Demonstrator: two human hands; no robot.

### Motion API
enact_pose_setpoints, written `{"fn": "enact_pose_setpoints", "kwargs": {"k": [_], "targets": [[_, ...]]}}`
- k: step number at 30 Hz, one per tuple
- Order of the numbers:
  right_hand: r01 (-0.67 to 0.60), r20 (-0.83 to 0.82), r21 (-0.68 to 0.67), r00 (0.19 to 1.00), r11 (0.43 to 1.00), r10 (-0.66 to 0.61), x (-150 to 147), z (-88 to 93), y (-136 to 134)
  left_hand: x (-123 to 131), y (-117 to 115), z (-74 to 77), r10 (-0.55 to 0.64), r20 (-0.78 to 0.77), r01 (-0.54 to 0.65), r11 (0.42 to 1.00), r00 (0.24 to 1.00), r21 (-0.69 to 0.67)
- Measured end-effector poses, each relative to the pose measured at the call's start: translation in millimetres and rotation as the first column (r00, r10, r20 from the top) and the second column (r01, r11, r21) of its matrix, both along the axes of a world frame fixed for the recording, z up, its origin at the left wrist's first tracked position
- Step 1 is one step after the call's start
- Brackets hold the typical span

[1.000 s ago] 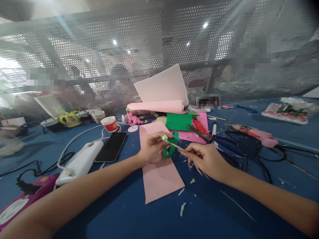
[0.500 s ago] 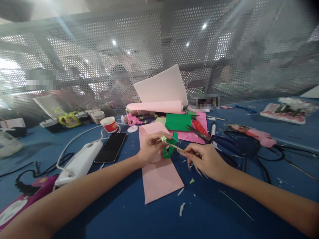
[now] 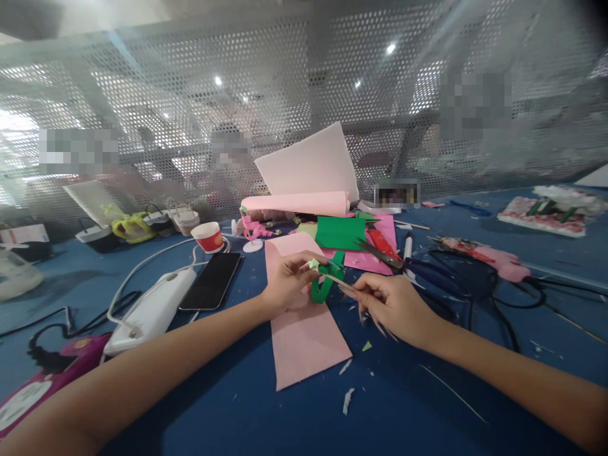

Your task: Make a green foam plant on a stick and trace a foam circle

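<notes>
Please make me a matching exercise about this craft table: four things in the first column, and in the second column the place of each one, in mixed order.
Things:
1. green paper strip
2. black phone
3. scissors
4. paper cup

Places:
A. upright, beyond the phone
B. flat beside the white adapter
C. pinched by the left hand, at the thin stick held by the right hand
D. lying on the magenta sheet, tips at the green sheet

Pairs: 1-C, 2-B, 3-D, 4-A.
</notes>
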State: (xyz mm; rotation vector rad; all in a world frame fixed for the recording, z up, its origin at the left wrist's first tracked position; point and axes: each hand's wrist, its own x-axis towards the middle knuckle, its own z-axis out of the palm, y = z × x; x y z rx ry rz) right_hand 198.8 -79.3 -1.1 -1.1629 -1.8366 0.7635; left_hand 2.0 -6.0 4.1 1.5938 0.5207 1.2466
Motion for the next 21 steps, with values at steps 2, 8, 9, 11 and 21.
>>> {"fn": "enact_pose_setpoints", "kwargs": {"k": [2, 8, 9, 11, 21], "targets": [[-0.006, 0.002, 0.011, 1.0, 1.0, 0.006, 0.2, -0.3, 0.1, 0.1, -0.3, 0.0, -0.007, 0.001, 0.007, 1.0, 1.0, -0.019], [-0.01, 0.001, 0.037, 1.0, 0.999, 0.01, 1.1, -1.2, -0.1, 0.2, -1.2, -0.5, -0.031, 0.002, 0.031, 0.998, 1.0, -0.051], [-0.01, 0.003, 0.042, 1.0, 0.999, 0.01, 1.3, -1.3, 0.0, 0.1, -1.2, -0.6, -0.033, -0.004, 0.032, 0.998, 0.999, -0.054], [-0.008, 0.005, 0.048, 1.0, 0.999, 0.008, 1.5, -1.5, 0.3, 0.0, -0.9, -0.7, -0.037, -0.009, 0.037, 0.998, 0.999, -0.054], [-0.001, 0.014, 0.054, 1.0, 0.999, 0.0, 1.0, -0.7, 1.1, 0.2, 1.0, -2.3, -0.044, 0.002, 0.044, 0.997, 0.999, -0.058]]}}
